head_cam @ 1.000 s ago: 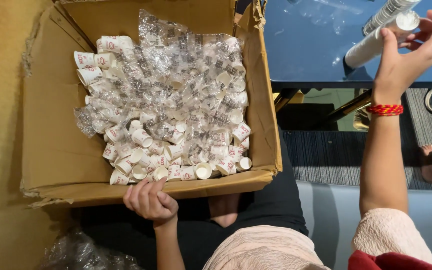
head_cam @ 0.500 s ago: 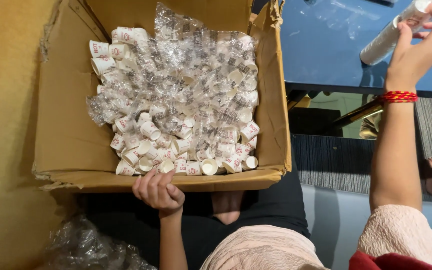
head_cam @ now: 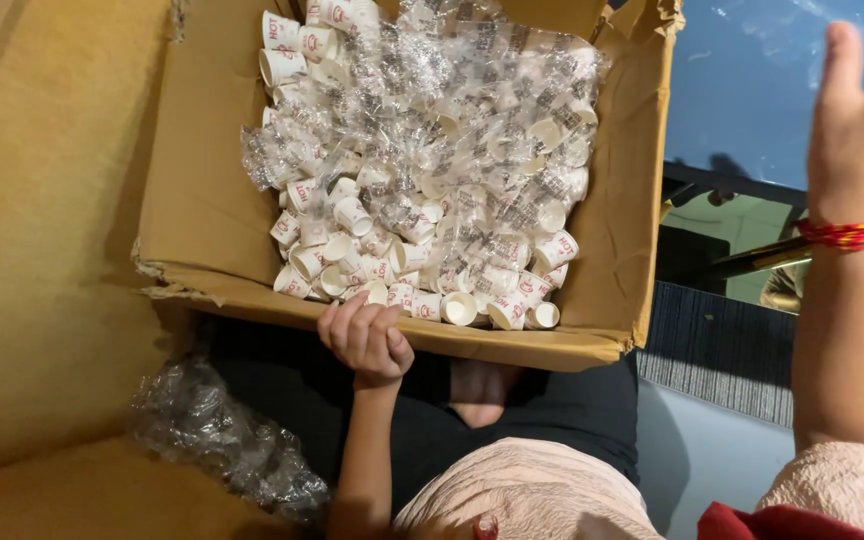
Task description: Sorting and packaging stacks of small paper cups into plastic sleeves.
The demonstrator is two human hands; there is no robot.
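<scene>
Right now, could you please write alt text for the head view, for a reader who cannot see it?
A cardboard box full of small white paper cups, many in clear plastic sleeves, sits in front of a seated person. Their left hand grips its near edge, and their right hand, with a red thread bracelet at the wrist, is raised over a blue table.

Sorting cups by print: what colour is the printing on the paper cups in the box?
Red on white paper cups, seen in the head view.

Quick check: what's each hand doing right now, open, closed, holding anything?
Left hand: fingers curled over the near edge of the cardboard box, gripping it.
Right hand: raised over the blue table, open, nothing visible in it.
</scene>
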